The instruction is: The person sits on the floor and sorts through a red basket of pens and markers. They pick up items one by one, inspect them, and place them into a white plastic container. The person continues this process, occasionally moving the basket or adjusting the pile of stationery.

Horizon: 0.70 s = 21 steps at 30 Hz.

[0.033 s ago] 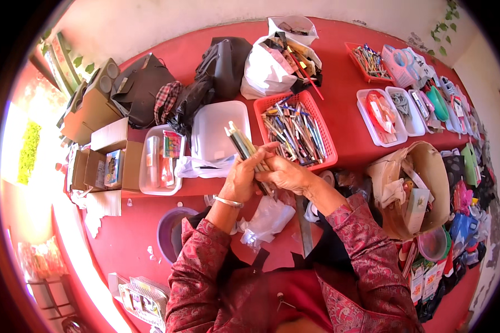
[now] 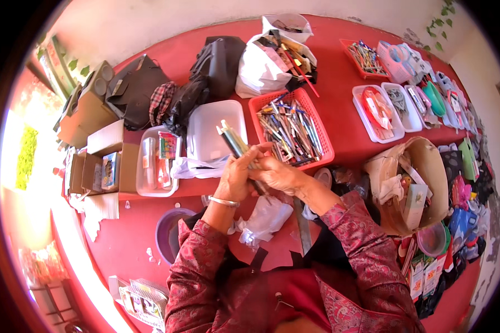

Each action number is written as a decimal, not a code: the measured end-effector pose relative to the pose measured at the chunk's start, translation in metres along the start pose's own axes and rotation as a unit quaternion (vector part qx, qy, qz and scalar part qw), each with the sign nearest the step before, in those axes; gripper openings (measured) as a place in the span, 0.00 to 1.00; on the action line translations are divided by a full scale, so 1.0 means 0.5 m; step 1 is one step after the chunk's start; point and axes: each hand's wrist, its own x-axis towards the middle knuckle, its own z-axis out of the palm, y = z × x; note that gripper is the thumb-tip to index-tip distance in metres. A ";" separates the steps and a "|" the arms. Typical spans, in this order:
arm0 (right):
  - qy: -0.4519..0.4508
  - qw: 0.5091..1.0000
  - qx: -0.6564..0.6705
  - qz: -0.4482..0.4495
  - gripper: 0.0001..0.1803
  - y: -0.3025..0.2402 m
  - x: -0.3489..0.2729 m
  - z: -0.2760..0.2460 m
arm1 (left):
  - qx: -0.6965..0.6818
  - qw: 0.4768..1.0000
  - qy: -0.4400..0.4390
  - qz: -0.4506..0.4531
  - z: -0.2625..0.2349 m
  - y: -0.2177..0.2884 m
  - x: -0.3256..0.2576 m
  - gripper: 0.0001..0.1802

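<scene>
A bundle of pencils [image 2: 233,139] is held between my two hands, pale tips pointing up and away to the left. My left hand [image 2: 238,178] wraps round the bundle's middle, a metal bangle on its wrist. From the other side my right hand [image 2: 283,175] closes on the lower part, its fingers meeting those of the left. The lower ends of the bundle are mostly hidden by the hands. Just beyond stands a red basket [image 2: 329,145] full of loose pens and pencils [image 2: 291,130]. An empty-looking clear plastic tub [image 2: 214,119] lies left of it.
A white plastic bag [image 2: 255,75] of mixed items and dark bags [image 2: 219,66] stand behind. At left are a tray [image 2: 166,191] and cardboard box [image 2: 130,166]; at right, a big carton [image 2: 441,177]. A clear bag [image 2: 266,219] and purple basin [image 2: 164,233] lie below the ledge.
The whole view has shifted slightly, so the surroundings sit a little further left. Both hands keep hold of the bundle of pencils, with little visible movement.
</scene>
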 end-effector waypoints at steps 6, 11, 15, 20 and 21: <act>0.006 0.992 0.128 0.010 0.09 -0.008 0.004 0.019 | -0.113 0.993 -0.013 0.003 -0.019 -0.015 0.000 0.17; 0.025 0.997 0.074 0.029 0.09 -0.016 0.001 0.010 | -0.074 0.997 0.002 -0.026 -0.018 -0.005 0.004 0.13; -0.006 0.999 -0.022 0.023 0.09 -0.013 -0.005 0.025 | -0.118 0.991 0.057 0.039 -0.034 -0.003 0.009 0.10; -0.007 0.997 -0.046 0.056 0.09 -0.020 -0.015 0.028 | -0.158 0.978 0.116 0.072 -0.032 0.000 0.015 0.11; -0.023 0.998 -0.050 0.042 0.09 -0.011 -0.010 0.025 | -0.176 0.976 0.103 0.078 -0.043 -0.005 0.020 0.14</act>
